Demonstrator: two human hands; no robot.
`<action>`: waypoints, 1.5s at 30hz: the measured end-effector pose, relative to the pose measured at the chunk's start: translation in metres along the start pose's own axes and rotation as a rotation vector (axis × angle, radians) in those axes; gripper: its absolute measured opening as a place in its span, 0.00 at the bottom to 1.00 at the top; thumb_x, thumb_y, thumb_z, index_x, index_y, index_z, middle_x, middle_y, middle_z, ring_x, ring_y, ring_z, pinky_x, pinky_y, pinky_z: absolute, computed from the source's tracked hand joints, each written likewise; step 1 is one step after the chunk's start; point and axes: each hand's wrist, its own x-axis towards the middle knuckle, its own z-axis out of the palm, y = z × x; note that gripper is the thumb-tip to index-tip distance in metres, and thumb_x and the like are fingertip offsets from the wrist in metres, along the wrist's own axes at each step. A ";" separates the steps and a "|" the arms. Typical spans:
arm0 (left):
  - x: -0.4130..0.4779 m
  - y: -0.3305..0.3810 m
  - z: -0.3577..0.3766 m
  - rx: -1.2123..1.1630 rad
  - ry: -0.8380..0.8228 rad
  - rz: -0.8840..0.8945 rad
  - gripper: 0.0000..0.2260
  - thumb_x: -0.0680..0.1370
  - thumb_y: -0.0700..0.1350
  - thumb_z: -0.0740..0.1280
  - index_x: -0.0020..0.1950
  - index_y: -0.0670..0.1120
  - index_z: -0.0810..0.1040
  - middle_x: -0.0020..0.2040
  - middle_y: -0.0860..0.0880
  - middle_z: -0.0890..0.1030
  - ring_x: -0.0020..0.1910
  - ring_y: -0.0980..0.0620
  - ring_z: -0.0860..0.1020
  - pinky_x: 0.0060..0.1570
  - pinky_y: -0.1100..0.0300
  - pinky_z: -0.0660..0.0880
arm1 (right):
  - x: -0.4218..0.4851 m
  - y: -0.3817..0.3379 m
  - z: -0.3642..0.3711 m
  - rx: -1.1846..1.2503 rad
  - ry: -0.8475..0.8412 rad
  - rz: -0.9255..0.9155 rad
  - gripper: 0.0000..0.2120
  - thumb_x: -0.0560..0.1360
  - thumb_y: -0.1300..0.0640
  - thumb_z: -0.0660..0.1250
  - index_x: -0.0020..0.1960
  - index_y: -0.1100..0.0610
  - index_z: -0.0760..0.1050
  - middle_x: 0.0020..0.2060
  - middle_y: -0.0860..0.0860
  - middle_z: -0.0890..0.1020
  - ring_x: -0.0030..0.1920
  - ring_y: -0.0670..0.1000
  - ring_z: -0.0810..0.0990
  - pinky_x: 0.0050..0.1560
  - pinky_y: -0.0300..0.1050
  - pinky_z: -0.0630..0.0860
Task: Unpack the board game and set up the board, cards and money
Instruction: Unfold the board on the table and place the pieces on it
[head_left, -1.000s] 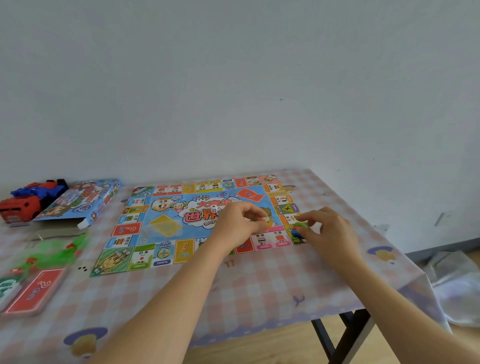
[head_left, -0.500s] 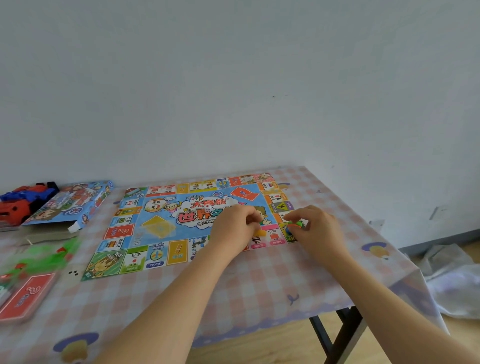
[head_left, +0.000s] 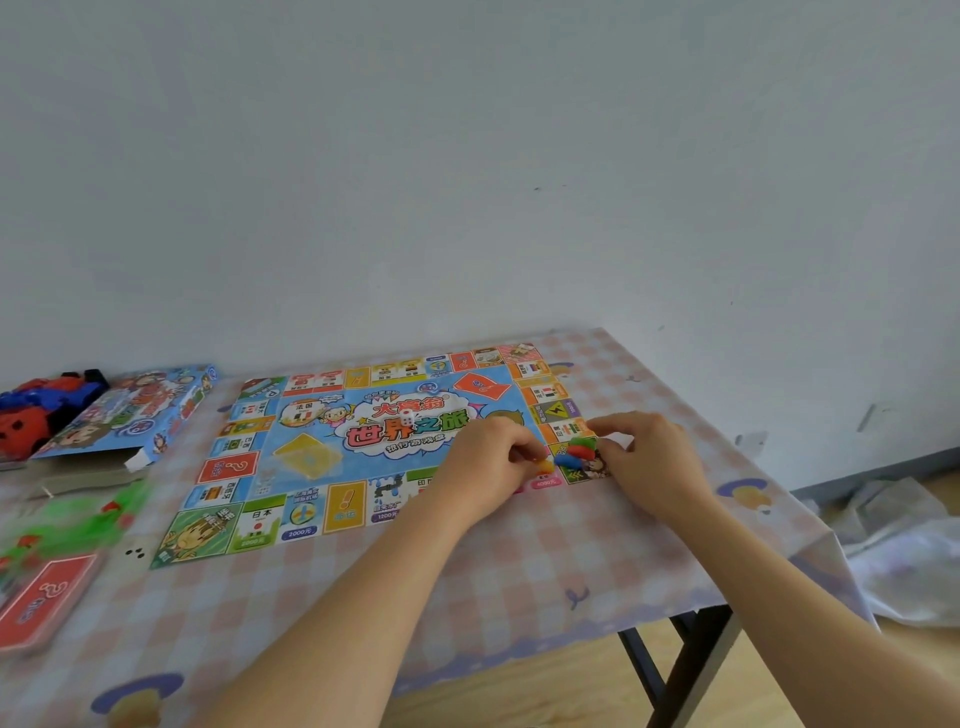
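On the checked tablecloth, the game board (head_left: 363, 441) lies open and flat, its long side toward the person, with 1 far corner near the table's (head_left: 519, 571) back edge by the wall. Both bare hands meet over its near right corner. The left hand (head_left: 488, 467) is curled tight, its fingertips pinching a small yellow piece (head_left: 544, 466) that touches the board's near edge strip. The right hand (head_left: 649, 462) is curled too, with its fingertips against a little heap of red, green and blue pieces (head_left: 576, 452) sitting on the corner square. Whether it grips any of them I cannot tell.

A white die (head_left: 407, 415) rests on the title print in the middle of the board. A red card stack (head_left: 480, 385) lies tilted on the blue field toward the far right corner. Left of centre a yellow diamond shape (head_left: 306, 457) shows, and I cannot tell if it is print or cards.

Off the board to the left, the game box (head_left: 135, 410) lies flat near the wall, with a red and blue toy (head_left: 36, 410) just beside it. Nearer the person sit a blurred pile of green plastic bits (head_left: 67, 525) and a second red deck (head_left: 41, 597) with a question mark on it. Pale bags (head_left: 909, 551) lie on the floor to the right of the table.
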 end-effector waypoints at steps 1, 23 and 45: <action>0.001 0.001 0.002 -0.009 0.000 0.001 0.07 0.74 0.45 0.71 0.51 0.49 0.84 0.47 0.51 0.82 0.44 0.57 0.78 0.48 0.59 0.77 | 0.000 0.001 -0.001 -0.004 -0.005 0.003 0.12 0.76 0.54 0.64 0.58 0.46 0.80 0.54 0.48 0.82 0.50 0.51 0.78 0.41 0.41 0.71; 0.015 0.023 0.016 -0.128 0.027 -0.037 0.17 0.71 0.41 0.74 0.58 0.46 0.79 0.50 0.50 0.83 0.46 0.56 0.80 0.48 0.61 0.79 | 0.004 0.005 -0.012 0.073 -0.111 -0.015 0.18 0.73 0.65 0.62 0.56 0.51 0.82 0.48 0.49 0.85 0.46 0.48 0.81 0.45 0.39 0.74; 0.017 0.025 0.019 -0.191 -0.123 -0.072 0.27 0.74 0.36 0.69 0.71 0.48 0.68 0.61 0.49 0.79 0.53 0.54 0.78 0.54 0.57 0.77 | 0.002 -0.001 -0.013 0.031 -0.130 -0.050 0.26 0.72 0.71 0.56 0.63 0.51 0.76 0.53 0.48 0.83 0.46 0.47 0.76 0.44 0.36 0.69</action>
